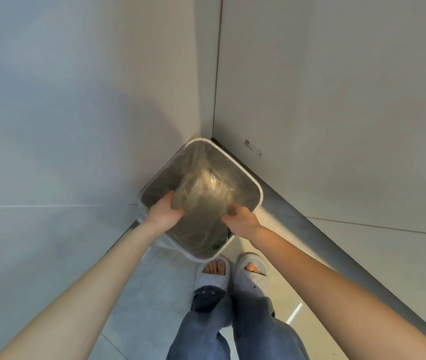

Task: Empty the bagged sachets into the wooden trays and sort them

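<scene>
Head view: person stood over a white square plastic bin lined with a clear liner, set in the wall corner.
Bag: crumpled clear plastic bag hung above the bin's opening, between both hands.
Left hand: fingers curled, gripping the bag's left edge.
Right hand: fingers curled, pinching the bag's right edge.
Floor: pale tiled floor; grey slippers just beside the bin.

Both hands held a crumpled clear plastic bag over a white bin standing in the far corner: left hand gripping its left edge, right hand pinching its right. Slippered feet stood near the bin on the floor.
</scene>
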Demonstrator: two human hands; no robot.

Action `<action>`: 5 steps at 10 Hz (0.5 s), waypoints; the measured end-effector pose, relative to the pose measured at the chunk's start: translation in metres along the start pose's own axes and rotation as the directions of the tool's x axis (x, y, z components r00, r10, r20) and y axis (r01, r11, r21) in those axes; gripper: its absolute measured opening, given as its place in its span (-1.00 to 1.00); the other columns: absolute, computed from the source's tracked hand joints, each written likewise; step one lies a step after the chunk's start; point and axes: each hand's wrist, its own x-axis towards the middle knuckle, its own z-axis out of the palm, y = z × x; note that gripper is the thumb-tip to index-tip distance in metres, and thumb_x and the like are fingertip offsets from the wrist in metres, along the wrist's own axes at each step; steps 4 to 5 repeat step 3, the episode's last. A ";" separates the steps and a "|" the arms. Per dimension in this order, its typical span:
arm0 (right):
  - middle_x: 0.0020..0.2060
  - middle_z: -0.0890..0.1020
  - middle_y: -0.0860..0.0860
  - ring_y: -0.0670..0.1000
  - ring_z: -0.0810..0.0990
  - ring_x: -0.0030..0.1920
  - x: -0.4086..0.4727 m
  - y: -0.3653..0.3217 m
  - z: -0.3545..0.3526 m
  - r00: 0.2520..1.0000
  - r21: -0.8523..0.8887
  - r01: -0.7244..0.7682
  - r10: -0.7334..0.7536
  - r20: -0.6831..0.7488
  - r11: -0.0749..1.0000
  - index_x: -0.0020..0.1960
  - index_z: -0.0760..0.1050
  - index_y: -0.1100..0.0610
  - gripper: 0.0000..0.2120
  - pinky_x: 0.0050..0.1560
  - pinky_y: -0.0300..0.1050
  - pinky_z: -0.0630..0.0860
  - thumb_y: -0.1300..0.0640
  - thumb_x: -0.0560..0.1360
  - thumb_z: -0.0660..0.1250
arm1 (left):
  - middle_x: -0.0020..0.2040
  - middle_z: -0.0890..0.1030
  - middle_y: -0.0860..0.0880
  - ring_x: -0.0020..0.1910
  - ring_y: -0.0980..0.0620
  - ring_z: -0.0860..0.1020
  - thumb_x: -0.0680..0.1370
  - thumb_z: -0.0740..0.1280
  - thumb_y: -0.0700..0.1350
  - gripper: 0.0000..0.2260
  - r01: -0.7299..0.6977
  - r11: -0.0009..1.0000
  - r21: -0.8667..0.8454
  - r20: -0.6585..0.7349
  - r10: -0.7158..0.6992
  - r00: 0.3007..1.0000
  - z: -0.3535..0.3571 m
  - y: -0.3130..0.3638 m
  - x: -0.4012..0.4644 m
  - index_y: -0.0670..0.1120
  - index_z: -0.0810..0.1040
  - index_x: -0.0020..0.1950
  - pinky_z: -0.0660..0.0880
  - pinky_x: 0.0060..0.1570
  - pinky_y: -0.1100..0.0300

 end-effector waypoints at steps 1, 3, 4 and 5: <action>0.19 0.54 0.15 0.18 0.48 0.19 -0.021 0.002 -0.003 0.999 -0.072 0.034 -0.034 0.006 0.997 0.29 0.38 0.16 -0.63 0.06 -0.13 0.39 0.10 0.51 0.13 | 0.27 0.48 -0.18 0.27 -0.18 0.43 0.50 0.19 -0.21 -0.61 -0.071 0.995 0.068 0.017 0.070 0.997 -0.006 0.006 -0.019 -0.15 0.31 0.33 0.33 0.15 0.14; 0.25 0.51 0.09 0.14 0.46 0.24 -0.088 -0.007 -0.020 0.994 -0.147 0.099 -0.105 -0.032 0.984 0.33 0.33 0.10 -0.58 0.17 -0.08 0.41 0.03 0.49 0.17 | 0.38 0.39 -0.14 0.32 -0.16 0.37 0.50 0.19 -0.11 -0.55 -0.177 0.941 0.287 0.132 0.144 0.981 -0.022 0.035 -0.074 -0.08 0.25 0.40 0.34 0.28 0.04; 0.25 0.51 0.09 0.14 0.46 0.24 -0.088 -0.007 -0.020 0.994 -0.147 0.099 -0.105 -0.032 0.984 0.33 0.33 0.10 -0.58 0.17 -0.08 0.41 0.03 0.49 0.17 | 0.38 0.39 -0.14 0.32 -0.16 0.37 0.50 0.19 -0.11 -0.55 -0.177 0.941 0.287 0.132 0.144 0.981 -0.022 0.035 -0.074 -0.08 0.25 0.40 0.34 0.28 0.04; 0.25 0.51 0.09 0.14 0.46 0.24 -0.088 -0.007 -0.020 0.994 -0.147 0.099 -0.105 -0.032 0.984 0.33 0.33 0.10 -0.58 0.17 -0.08 0.41 0.03 0.49 0.17 | 0.38 0.39 -0.14 0.32 -0.16 0.37 0.50 0.19 -0.11 -0.55 -0.177 0.941 0.287 0.132 0.144 0.981 -0.022 0.035 -0.074 -0.08 0.25 0.40 0.34 0.28 0.04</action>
